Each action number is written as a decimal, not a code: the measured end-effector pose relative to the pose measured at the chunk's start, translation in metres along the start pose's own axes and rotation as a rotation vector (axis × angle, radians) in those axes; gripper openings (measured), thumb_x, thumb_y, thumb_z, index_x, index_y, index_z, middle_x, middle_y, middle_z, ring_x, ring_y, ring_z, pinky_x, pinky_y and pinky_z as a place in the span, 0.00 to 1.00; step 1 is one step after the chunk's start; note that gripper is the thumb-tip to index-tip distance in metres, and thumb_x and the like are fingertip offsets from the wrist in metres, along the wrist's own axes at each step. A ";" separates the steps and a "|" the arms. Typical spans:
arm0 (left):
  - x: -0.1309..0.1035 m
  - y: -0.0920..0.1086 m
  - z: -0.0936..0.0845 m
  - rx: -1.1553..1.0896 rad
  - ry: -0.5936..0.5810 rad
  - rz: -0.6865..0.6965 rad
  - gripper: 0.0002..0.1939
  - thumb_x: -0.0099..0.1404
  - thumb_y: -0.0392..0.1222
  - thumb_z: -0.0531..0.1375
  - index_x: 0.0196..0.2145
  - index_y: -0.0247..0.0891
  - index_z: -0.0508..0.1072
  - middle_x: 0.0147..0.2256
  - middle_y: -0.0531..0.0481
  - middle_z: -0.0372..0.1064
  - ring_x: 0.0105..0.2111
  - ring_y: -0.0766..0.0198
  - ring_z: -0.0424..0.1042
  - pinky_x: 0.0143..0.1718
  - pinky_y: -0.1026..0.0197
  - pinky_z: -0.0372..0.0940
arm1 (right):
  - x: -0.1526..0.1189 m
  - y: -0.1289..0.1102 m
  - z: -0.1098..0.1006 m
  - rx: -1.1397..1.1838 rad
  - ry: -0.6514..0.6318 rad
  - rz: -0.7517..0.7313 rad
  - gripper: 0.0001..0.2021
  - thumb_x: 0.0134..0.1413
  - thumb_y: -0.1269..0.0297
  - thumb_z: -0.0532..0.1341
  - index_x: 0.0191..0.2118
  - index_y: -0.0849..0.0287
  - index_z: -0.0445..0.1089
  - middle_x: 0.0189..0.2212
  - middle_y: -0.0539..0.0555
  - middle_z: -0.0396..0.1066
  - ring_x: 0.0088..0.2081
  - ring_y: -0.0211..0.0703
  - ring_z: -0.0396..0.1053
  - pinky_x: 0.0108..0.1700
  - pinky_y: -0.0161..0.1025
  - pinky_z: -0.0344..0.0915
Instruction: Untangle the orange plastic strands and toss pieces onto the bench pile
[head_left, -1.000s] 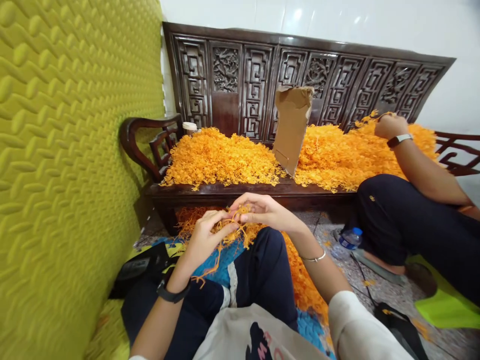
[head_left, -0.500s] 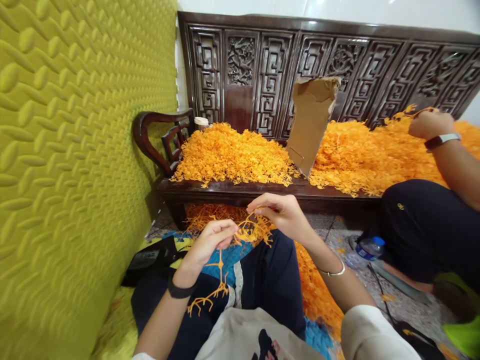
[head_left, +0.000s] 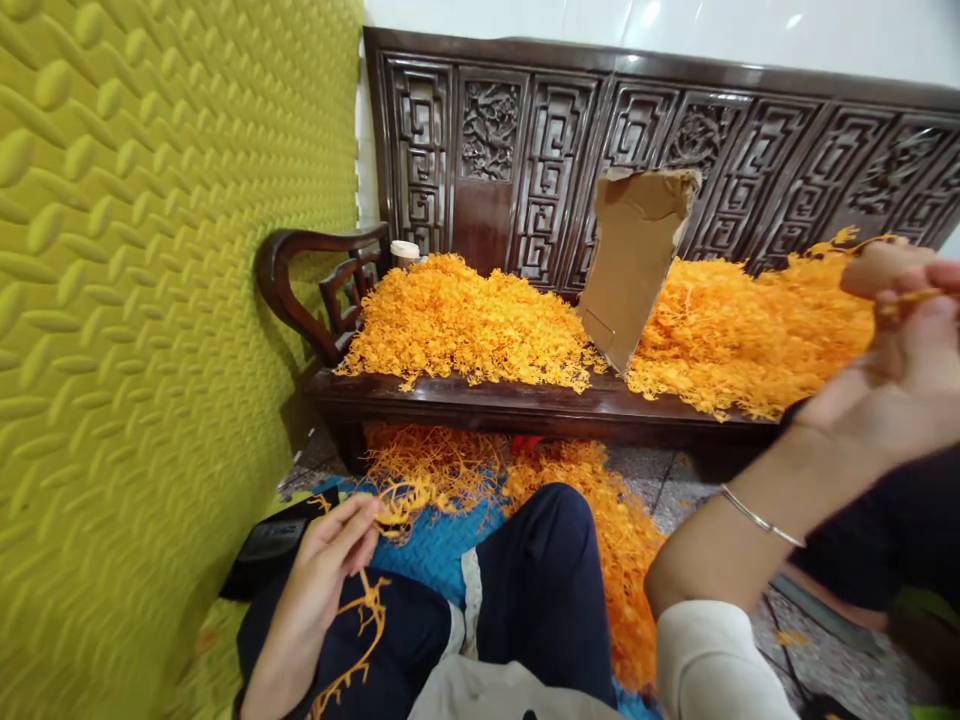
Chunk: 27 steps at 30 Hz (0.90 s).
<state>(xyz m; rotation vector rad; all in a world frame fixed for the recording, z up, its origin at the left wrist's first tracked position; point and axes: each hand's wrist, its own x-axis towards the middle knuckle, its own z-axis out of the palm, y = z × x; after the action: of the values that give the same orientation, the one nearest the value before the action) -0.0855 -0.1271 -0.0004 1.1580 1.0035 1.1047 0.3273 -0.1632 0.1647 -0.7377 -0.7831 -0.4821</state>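
Note:
My left hand [head_left: 334,545] is closed on an orange branched strand [head_left: 367,610], low on the left above my knee. The strand's thin, twig-like tail hangs below the fist, and a curly bunch [head_left: 409,505] sticks out past the fingertips. My right hand [head_left: 919,350] is stretched far to the right, over the edge of the right-hand heap. Its fingers are pinched and slightly blurred, with a small orange piece [head_left: 913,297] showing between them. Just behind it, a co-worker's hand [head_left: 874,268] partly overlaps with mine in view.
A dark carved bench [head_left: 450,400] carries an orange heap [head_left: 472,325] on the left and another [head_left: 720,330] on the right. A cardboard sheet [head_left: 634,270] stands between them. More orange strands [head_left: 442,460] lie under the bench. A yellow textured mat [head_left: 150,300] rises at left.
My hands were together over my lap at one strand. The right has swung far right and up, while the left has moved left and down with the strand.

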 end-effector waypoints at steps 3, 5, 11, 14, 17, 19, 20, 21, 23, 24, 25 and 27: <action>0.008 0.001 0.016 -0.053 0.004 0.003 0.16 0.54 0.53 0.63 0.27 0.36 0.72 0.14 0.59 0.56 0.13 0.75 0.48 0.15 0.69 0.42 | -0.001 0.036 0.061 -0.026 0.108 -0.013 0.08 0.52 0.74 0.54 0.34 0.61 0.70 0.37 0.57 0.71 0.41 0.43 0.71 0.45 0.41 0.63; 0.013 0.004 0.027 -0.078 -0.010 0.035 0.14 0.55 0.52 0.62 0.29 0.36 0.71 0.15 0.59 0.60 0.13 0.76 0.48 0.15 0.69 0.43 | -0.016 0.064 0.105 -0.153 -0.349 0.202 0.14 0.54 0.72 0.51 0.46 0.66 0.66 0.52 0.58 0.64 0.55 0.36 0.60 0.55 0.33 0.53; 0.021 0.006 0.038 -0.084 0.021 0.215 0.09 0.60 0.46 0.59 0.34 0.38 0.71 0.22 0.57 0.66 0.14 0.75 0.54 0.18 0.69 0.50 | -0.094 0.095 0.144 -0.157 -1.001 0.498 0.15 0.44 0.72 0.62 0.42 0.71 0.70 0.45 0.56 0.72 0.48 0.35 0.66 0.56 0.37 0.55; 0.019 0.004 0.040 -0.028 0.054 0.251 0.09 0.60 0.46 0.59 0.33 0.38 0.71 0.22 0.57 0.66 0.14 0.75 0.56 0.17 0.69 0.51 | -0.139 0.062 0.124 -0.056 -1.254 0.566 0.09 0.48 0.66 0.62 0.35 0.66 0.73 0.36 0.53 0.76 0.40 0.36 0.71 0.47 0.36 0.64; 0.014 0.001 0.045 0.042 0.054 0.265 0.09 0.61 0.46 0.57 0.34 0.39 0.71 0.23 0.57 0.66 0.14 0.74 0.55 0.16 0.69 0.52 | -0.182 0.019 0.100 0.129 -1.470 0.760 0.14 0.51 0.56 0.60 0.33 0.63 0.73 0.31 0.53 0.75 0.34 0.37 0.73 0.38 0.34 0.68; 0.010 -0.002 0.049 0.086 0.039 0.278 0.09 0.62 0.46 0.57 0.35 0.39 0.71 0.23 0.56 0.66 0.14 0.73 0.56 0.17 0.68 0.53 | -0.204 -0.005 0.086 0.241 -1.539 1.000 0.20 0.50 0.48 0.59 0.35 0.62 0.71 0.28 0.53 0.74 0.28 0.37 0.73 0.32 0.34 0.69; 0.008 -0.003 0.050 0.106 0.021 0.282 0.09 0.62 0.46 0.56 0.35 0.39 0.71 0.24 0.56 0.67 0.15 0.73 0.56 0.17 0.68 0.54 | -0.212 -0.015 0.081 0.280 -1.552 1.118 0.23 0.49 0.45 0.58 0.37 0.62 0.70 0.26 0.52 0.74 0.25 0.37 0.73 0.29 0.34 0.69; 0.005 -0.004 0.050 0.122 0.000 0.283 0.09 0.63 0.46 0.56 0.35 0.39 0.71 0.24 0.56 0.67 0.15 0.72 0.57 0.17 0.68 0.54 | -0.219 -0.022 0.077 0.306 -1.546 1.208 0.24 0.48 0.43 0.58 0.37 0.62 0.70 0.24 0.51 0.73 0.23 0.37 0.72 0.27 0.34 0.69; 0.001 -0.006 0.051 0.148 -0.036 0.283 0.09 0.62 0.46 0.56 0.35 0.40 0.72 0.24 0.55 0.67 0.16 0.71 0.58 0.18 0.68 0.56 | -0.226 -0.030 0.072 0.349 -1.483 1.305 0.23 0.46 0.43 0.60 0.36 0.61 0.69 0.22 0.49 0.71 0.21 0.35 0.70 0.26 0.34 0.69; -0.001 -0.007 0.051 0.156 -0.040 0.283 0.09 0.62 0.46 0.57 0.35 0.40 0.72 0.25 0.55 0.67 0.16 0.71 0.59 0.18 0.68 0.56 | -0.228 -0.032 0.071 0.359 -1.421 1.322 0.21 0.45 0.46 0.62 0.36 0.61 0.70 0.23 0.49 0.72 0.22 0.34 0.70 0.27 0.33 0.68; -0.002 -0.008 0.052 0.160 -0.034 0.284 0.09 0.62 0.46 0.57 0.35 0.40 0.72 0.25 0.54 0.67 0.17 0.70 0.59 0.18 0.67 0.56 | -0.228 -0.032 0.070 0.355 -1.344 1.325 0.20 0.44 0.48 0.64 0.35 0.61 0.70 0.24 0.49 0.72 0.23 0.33 0.70 0.28 0.31 0.68; -0.006 -0.011 0.053 0.169 -0.016 0.281 0.09 0.62 0.46 0.57 0.35 0.40 0.72 0.25 0.53 0.68 0.17 0.69 0.59 0.18 0.67 0.56 | -0.227 -0.030 0.070 0.334 -1.195 1.321 0.16 0.42 0.54 0.67 0.33 0.62 0.71 0.26 0.50 0.73 0.26 0.32 0.70 0.29 0.29 0.66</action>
<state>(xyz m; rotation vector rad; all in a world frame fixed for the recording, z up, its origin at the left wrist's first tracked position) -0.0335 -0.1426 -0.0037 1.4755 0.9555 1.2461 0.1351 -0.1030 0.0358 -1.0239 -1.1897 1.3795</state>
